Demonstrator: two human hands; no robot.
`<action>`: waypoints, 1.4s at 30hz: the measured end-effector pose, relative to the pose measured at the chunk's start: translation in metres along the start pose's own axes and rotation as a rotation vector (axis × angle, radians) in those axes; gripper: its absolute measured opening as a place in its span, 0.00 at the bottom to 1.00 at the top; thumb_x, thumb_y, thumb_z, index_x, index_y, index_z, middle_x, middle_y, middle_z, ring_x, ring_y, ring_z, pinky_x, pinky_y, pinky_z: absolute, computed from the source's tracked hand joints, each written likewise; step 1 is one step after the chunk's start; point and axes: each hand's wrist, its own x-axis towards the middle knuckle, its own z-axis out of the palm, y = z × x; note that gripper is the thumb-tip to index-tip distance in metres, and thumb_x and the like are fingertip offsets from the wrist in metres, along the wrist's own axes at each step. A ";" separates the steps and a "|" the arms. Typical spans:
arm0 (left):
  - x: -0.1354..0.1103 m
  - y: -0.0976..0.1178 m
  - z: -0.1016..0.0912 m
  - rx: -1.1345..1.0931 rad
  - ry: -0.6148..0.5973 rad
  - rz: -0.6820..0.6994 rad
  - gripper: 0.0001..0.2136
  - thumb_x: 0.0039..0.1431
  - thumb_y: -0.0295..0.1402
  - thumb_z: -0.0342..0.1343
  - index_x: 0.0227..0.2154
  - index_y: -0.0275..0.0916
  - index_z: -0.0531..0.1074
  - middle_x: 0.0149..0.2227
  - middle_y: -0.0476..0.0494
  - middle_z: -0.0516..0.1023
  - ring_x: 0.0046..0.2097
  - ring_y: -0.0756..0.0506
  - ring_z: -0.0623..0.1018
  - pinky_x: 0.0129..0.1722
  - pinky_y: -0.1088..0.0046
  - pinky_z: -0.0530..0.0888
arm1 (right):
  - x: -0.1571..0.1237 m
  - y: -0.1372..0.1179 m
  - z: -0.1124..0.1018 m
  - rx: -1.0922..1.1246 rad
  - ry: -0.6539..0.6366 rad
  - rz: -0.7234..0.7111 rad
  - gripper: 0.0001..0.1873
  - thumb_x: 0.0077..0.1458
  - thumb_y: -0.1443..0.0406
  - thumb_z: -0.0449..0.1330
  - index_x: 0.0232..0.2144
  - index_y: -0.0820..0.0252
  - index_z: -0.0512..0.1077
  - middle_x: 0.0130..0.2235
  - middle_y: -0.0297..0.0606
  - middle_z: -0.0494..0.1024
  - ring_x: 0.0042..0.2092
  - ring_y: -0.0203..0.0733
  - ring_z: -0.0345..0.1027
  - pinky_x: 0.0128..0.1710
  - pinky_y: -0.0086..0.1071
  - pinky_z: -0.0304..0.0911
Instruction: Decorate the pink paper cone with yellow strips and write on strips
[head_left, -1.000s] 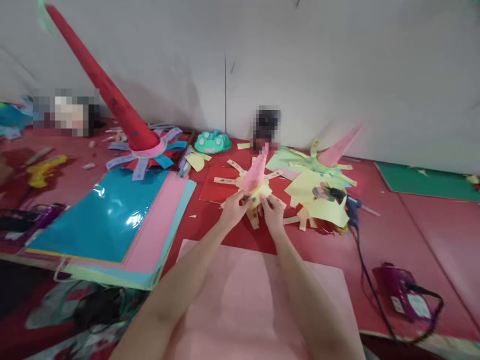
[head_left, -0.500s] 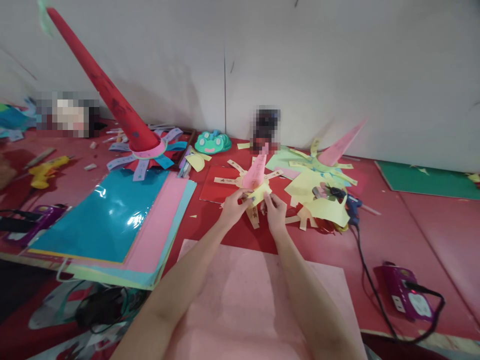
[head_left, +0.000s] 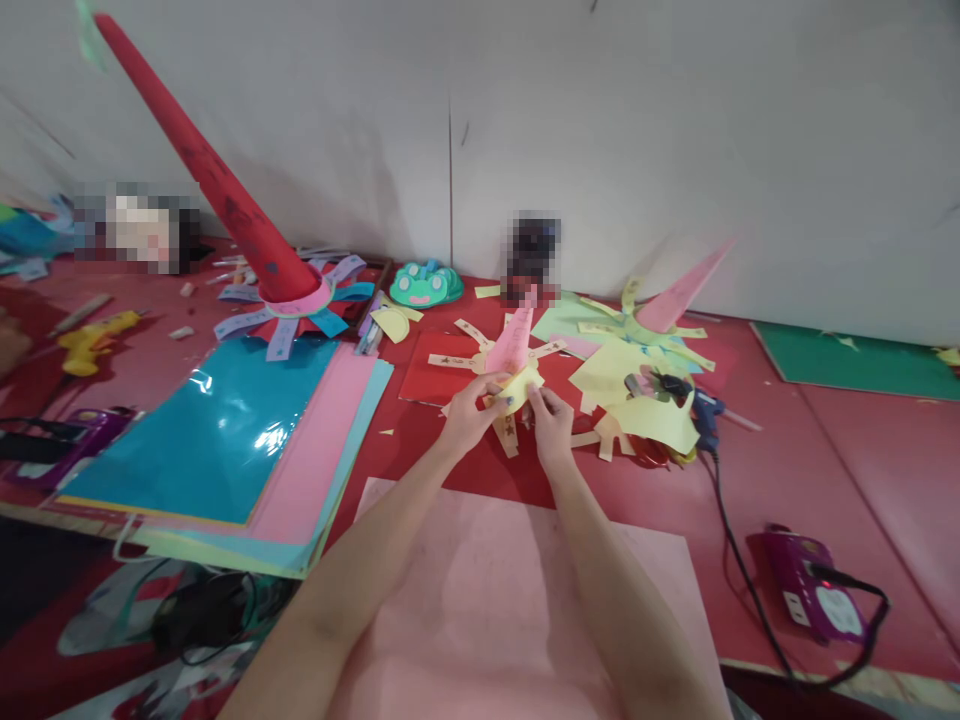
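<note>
My left hand (head_left: 466, 412) and my right hand (head_left: 550, 426) meet at the base of a small pink paper cone (head_left: 511, 345) that stands upright on the red floor mat. Both hands pinch a yellow paper piece (head_left: 519, 388) at the cone's base, fingers closed on it. Beige paper strips with small star marks (head_left: 451, 361) fan out flat around the cone. A large pink sheet (head_left: 480, 600) lies under my forearms.
A stack of teal, pink and yellow sheets (head_left: 225, 440) lies at left. A tall red cone (head_left: 217, 190) with blue strips stands behind it. Yellow scraps and a blue glue gun (head_left: 701, 410) with cord sit at right, a purple box (head_left: 814, 590) farther right, a green frog mask (head_left: 424, 284) by the wall.
My hands have shifted only slightly at the cone's base; the right hand's fingers moved up a little onto the yellow piece. The cone stays upright in the same place.
</note>
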 end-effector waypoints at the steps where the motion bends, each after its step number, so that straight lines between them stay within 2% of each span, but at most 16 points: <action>1: 0.000 0.000 0.000 -0.018 -0.004 0.001 0.15 0.52 0.34 0.56 0.44 0.42 0.69 0.31 0.50 0.74 0.40 0.48 0.74 0.46 0.71 0.68 | 0.000 0.000 0.000 0.004 -0.003 -0.002 0.22 0.50 0.52 0.56 0.14 0.59 0.60 0.14 0.27 0.61 0.17 0.28 0.53 0.19 0.27 0.53; 7: 0.001 0.003 -0.001 -0.107 -0.038 0.012 0.18 0.51 0.34 0.57 0.46 0.41 0.67 0.30 0.51 0.72 0.38 0.49 0.74 0.45 0.71 0.69 | 0.001 0.001 -0.001 0.031 -0.010 0.002 0.22 0.50 0.52 0.56 0.14 0.59 0.60 0.14 0.27 0.62 0.17 0.28 0.53 0.18 0.27 0.52; 13: 0.001 0.004 0.000 0.000 -0.058 0.016 0.18 0.50 0.31 0.58 0.47 0.43 0.67 0.38 0.47 0.74 0.42 0.47 0.74 0.45 0.71 0.69 | 0.001 0.002 -0.002 0.045 0.024 -0.008 0.22 0.50 0.52 0.56 0.13 0.59 0.59 0.14 0.28 0.62 0.17 0.28 0.53 0.19 0.27 0.53; 23: 0.003 -0.003 0.000 0.029 -0.065 0.055 0.18 0.52 0.31 0.57 0.48 0.44 0.67 0.47 0.45 0.73 0.47 0.46 0.72 0.49 0.69 0.67 | 0.001 0.003 -0.002 0.018 0.016 -0.007 0.22 0.49 0.52 0.56 0.14 0.58 0.59 0.14 0.28 0.62 0.17 0.29 0.54 0.18 0.27 0.53; 29: 0.003 -0.002 0.002 0.015 -0.077 0.054 0.20 0.50 0.24 0.55 0.47 0.43 0.67 0.50 0.45 0.71 0.51 0.45 0.70 0.52 0.68 0.65 | 0.003 0.002 0.001 0.082 0.035 0.024 0.22 0.49 0.53 0.57 0.14 0.59 0.60 0.14 0.27 0.62 0.17 0.28 0.52 0.18 0.26 0.51; 33: 0.005 -0.003 0.005 -0.020 -0.057 0.058 0.18 0.50 0.24 0.53 0.45 0.40 0.65 0.47 0.44 0.72 0.50 0.46 0.71 0.50 0.69 0.66 | 0.006 0.003 0.003 0.062 0.029 0.002 0.21 0.49 0.53 0.57 0.14 0.59 0.60 0.14 0.27 0.61 0.17 0.28 0.52 0.18 0.27 0.50; 37: 0.006 -0.006 0.006 -0.048 -0.023 0.049 0.13 0.57 0.32 0.48 0.46 0.38 0.62 0.41 0.42 0.72 0.44 0.48 0.72 0.44 0.72 0.68 | 0.004 0.002 0.003 0.046 0.044 -0.030 0.22 0.50 0.52 0.56 0.14 0.59 0.59 0.14 0.26 0.61 0.17 0.29 0.52 0.19 0.27 0.50; 42: 0.004 -0.004 0.005 -0.007 -0.034 0.019 0.11 0.54 0.41 0.52 0.33 0.38 0.67 0.33 0.48 0.72 0.37 0.49 0.72 0.38 0.74 0.67 | -0.001 -0.001 0.002 -0.032 0.026 -0.081 0.22 0.51 0.53 0.55 0.14 0.58 0.59 0.14 0.27 0.61 0.18 0.30 0.54 0.20 0.28 0.52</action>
